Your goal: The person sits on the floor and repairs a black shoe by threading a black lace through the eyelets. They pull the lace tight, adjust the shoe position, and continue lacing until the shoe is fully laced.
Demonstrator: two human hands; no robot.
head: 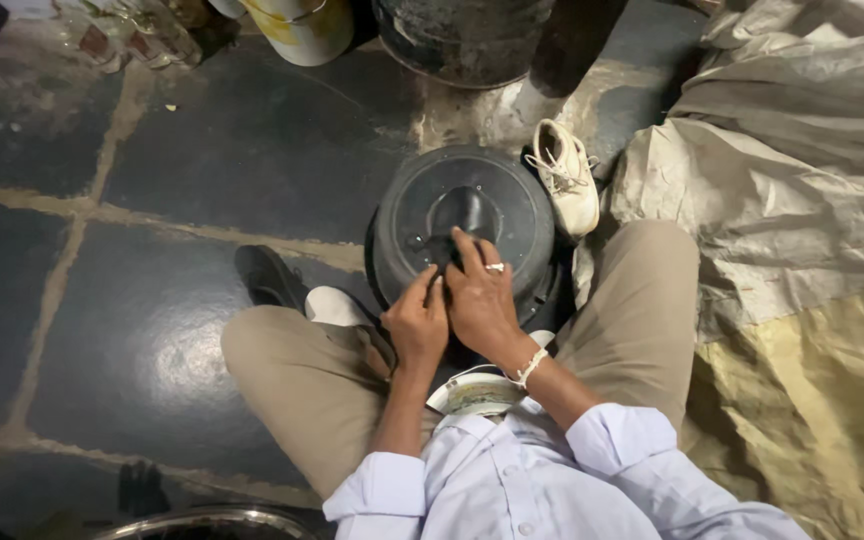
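black round pot (462, 225) lies bottom up between the knees, left hand (417, 325) and right hand (480, 300) fingers pinched closed on its middle, white shoe (567, 175) beside.

Dark stone slab floor (182, 150) with pale mortar joints is carrying everything. A round black pan-like vessel (462, 225) is sitting on it, a white shoe (567, 175) lying just beside. Crumpled grey and yellow sacking (802, 230) is covering the right side. A black shoe (267, 275) is resting at left.
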